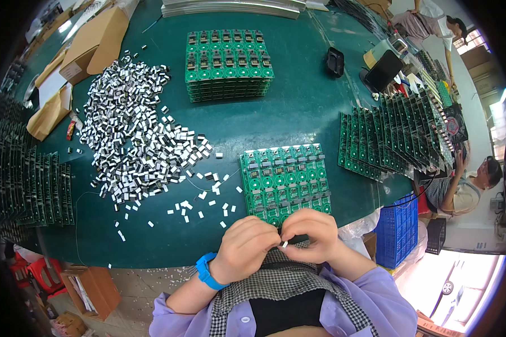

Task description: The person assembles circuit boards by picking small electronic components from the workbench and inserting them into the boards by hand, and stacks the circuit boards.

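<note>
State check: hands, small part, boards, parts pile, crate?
left hand: curled, fingertips meeting the right's
right hand: curled, pinching small white part
circuit board panel: flat on table, near hands
far board stack: stacked, untouched
parts pile: loose, spread out
blue crate: beside the table

Lilac sleeves [371, 292], blue wristband [206, 271]

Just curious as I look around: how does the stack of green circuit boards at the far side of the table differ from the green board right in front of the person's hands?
The far stack is many panels piled flat into a thick block; the near board looks like a single thin layer or a very low pile. The far stack sits alone, out of reach of both hands; the near board lies by the left hand and right hand, which pinch a small white part. Both are green grids of repeated units.
</note>
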Motion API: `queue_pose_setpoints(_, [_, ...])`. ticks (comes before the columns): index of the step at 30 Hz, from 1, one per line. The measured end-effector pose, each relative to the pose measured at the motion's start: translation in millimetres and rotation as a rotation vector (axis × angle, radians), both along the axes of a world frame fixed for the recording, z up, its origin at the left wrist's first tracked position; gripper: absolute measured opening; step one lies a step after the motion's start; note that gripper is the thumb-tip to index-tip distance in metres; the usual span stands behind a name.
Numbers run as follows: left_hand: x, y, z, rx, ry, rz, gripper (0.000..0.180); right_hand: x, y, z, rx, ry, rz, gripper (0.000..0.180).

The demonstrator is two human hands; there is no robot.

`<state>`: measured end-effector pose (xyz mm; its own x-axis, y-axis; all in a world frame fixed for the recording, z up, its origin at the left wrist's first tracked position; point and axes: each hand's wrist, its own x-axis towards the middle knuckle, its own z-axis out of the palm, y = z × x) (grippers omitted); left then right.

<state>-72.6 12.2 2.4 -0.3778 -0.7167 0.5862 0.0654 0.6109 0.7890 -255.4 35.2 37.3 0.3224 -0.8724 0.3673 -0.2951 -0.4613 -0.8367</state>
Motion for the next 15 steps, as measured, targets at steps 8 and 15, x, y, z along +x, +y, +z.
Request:
queue_pose_setpoints(8, [-1, 3, 14, 0.113, -0.019, 0.074, 0.021, -3, 5, -1, -0.198, 0.099, -0.115, 0.023])
queue_pose_setpoints(15, [0, 6, 10, -0.018, -0.102, 0.193, 0.022, -1, 5, 2, -0.336, 0.259, -0.169, 0.025])
